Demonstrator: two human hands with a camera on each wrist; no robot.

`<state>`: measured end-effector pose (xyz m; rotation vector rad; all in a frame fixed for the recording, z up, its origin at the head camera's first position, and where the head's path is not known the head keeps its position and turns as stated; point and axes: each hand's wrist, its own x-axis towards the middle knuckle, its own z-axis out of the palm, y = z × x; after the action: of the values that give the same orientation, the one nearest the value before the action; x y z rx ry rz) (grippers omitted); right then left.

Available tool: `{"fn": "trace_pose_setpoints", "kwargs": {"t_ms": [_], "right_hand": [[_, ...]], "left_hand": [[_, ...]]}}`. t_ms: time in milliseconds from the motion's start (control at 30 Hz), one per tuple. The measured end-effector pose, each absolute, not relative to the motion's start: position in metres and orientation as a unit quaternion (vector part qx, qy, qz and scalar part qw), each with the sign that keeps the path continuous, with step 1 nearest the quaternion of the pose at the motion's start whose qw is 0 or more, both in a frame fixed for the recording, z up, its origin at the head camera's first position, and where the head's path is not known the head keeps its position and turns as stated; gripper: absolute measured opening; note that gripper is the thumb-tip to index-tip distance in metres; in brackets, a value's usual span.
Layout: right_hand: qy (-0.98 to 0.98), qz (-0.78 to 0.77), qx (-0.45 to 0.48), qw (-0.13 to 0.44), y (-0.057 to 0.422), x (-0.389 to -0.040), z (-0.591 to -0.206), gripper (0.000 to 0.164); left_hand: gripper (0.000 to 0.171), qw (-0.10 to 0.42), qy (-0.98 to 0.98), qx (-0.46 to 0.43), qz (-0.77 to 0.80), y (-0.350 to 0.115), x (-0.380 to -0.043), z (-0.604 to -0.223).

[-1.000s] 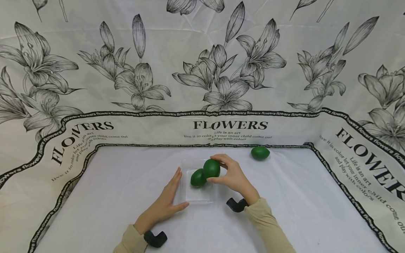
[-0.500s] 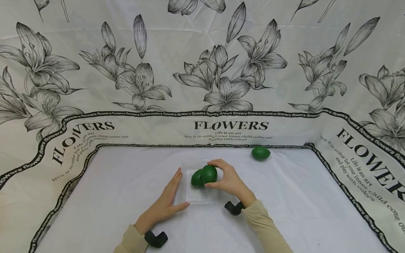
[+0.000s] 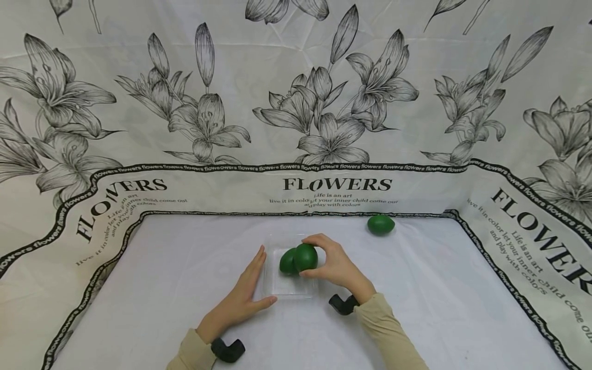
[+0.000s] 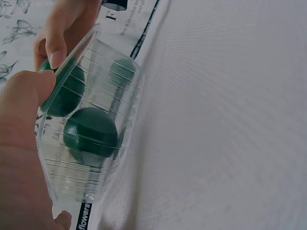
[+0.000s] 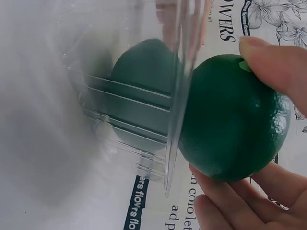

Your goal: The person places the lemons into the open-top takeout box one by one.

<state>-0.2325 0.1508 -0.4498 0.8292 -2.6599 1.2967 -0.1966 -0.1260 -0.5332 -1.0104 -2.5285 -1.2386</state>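
Observation:
A clear plastic box (image 3: 290, 289) sits in the middle of the table, with one green lime (image 3: 287, 261) inside it. My right hand (image 3: 339, 266) holds a second lime (image 5: 235, 120) between thumb and fingers, at the level of the box's rim; in the head view it partly covers the lime inside. Against the box's left side rests my left hand (image 3: 242, 290), its fingers straight and its thumb out toward the near corner. The left wrist view shows that thumb (image 4: 29, 88) at the rim. A third lime (image 3: 381, 224) lies at the table's far edge, right of the box.
White cloth (image 3: 185, 257) covers the table. Behind it and along the sides stands a floral fabric (image 3: 333, 128) with printed words. A black curved piece sits at each wrist, one at the left wrist (image 3: 228, 350) and one at the right wrist (image 3: 342, 304).
My right hand has lowered its lime slightly and moved a little left, closer over the lime in the box. In the last half second it has barely shifted. The left hand stays put.

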Motion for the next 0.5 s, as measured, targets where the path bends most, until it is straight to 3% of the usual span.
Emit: {"fn": "trace_pose_setpoints", "kwargs": {"t_ms": [300,500], "right_hand": [[-0.861,0.422,0.285,-0.002,0.148,-0.231,-0.453,0.067],[-0.873,0.405,0.272,0.004,0.140,-0.230,-0.457,0.067]], "left_hand": [[0.102,0.077,-0.843,-0.337,-0.413,-0.126,-0.196,-0.533],[0.099,0.085,-0.839,-0.344,-0.413,-0.126,-0.197,-0.534]]}}
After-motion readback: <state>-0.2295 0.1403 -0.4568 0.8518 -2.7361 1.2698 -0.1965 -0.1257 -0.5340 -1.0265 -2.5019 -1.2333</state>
